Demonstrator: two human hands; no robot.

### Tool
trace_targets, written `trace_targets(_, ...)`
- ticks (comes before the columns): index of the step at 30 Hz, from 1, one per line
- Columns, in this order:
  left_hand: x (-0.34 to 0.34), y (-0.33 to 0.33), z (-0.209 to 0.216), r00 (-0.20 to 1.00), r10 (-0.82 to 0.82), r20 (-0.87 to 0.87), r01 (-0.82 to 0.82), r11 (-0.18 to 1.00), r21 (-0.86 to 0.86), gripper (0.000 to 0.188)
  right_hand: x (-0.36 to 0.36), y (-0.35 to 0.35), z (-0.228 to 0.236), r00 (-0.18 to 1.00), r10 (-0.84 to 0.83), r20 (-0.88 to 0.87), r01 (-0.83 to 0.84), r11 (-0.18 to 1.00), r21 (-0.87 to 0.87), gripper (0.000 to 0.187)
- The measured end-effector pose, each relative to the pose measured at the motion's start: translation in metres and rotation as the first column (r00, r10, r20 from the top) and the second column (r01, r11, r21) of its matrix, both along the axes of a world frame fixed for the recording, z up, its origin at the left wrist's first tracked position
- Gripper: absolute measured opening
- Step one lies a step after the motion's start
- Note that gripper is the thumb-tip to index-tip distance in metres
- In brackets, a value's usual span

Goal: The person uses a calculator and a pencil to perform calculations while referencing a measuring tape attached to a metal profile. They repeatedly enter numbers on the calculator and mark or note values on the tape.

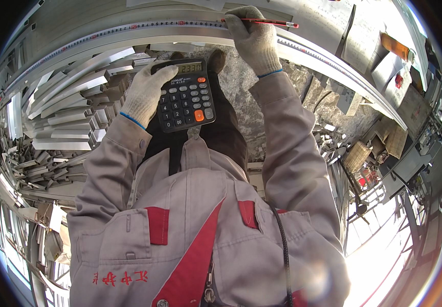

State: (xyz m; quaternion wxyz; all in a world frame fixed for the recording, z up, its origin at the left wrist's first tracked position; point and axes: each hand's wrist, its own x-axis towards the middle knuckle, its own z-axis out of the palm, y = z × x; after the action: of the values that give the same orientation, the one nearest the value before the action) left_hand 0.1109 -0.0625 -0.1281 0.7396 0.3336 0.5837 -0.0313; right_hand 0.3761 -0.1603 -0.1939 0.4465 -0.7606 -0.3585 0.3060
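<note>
In the head view, toward eleven o'clock, the white-knit-gloved left hand (pixel 147 94) grips a black rectangular plastic calculator (pixel 182 107), thumb bent over its face, other fingers mostly hidden. Toward one o'clock, the white-knit-gloved right hand (pixel 256 43) has fingers closed round a slim red pencil (pixel 274 22), over a long pale graduated measuring strip (pixel 152 25). Silvery metal profiles (pixel 62 145) lie near ten o'clock.

Bright, white glare lower right, flare on jacket (pixel 200 204), edges bent

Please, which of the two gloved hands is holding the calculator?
The left hand, its thumb over the calculator; the right hand, by the tape measure, holds a red pen or pencil instead.
</note>
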Motion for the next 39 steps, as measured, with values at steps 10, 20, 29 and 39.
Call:
trace_targets(10,-0.003,0.0,-0.002,1.0,0.004,-0.012,-0.004,1.0,0.005,0.042,-0.006,0.001,0.004,0.995,-0.084,-0.059,0.082,0.996,-0.037,0.018)
trace_targets(20,-0.007,0.0,-0.001,1.0,-0.008,-0.011,0.009,1.0,0.03,0.037,-0.014,0.002,0.013,0.98,-0.139,-0.143,0.145,0.989,0.036,0.018)
trace_targets(29,-0.014,0.002,-0.002,1.0,0.026,-0.016,-0.025,0.999,0.037,0.032,-0.035,0.015,0.022,0.989,-0.139,0.057,0.14,0.99,-0.01,0.019)
trace_targets(39,-0.023,0.005,-0.007,0.999,0.035,-0.015,-0.035,0.999,0.03,0.032,-0.039,0.012,0.014,0.986,-0.111,0.123,0.108,0.994,0.032,0.017)
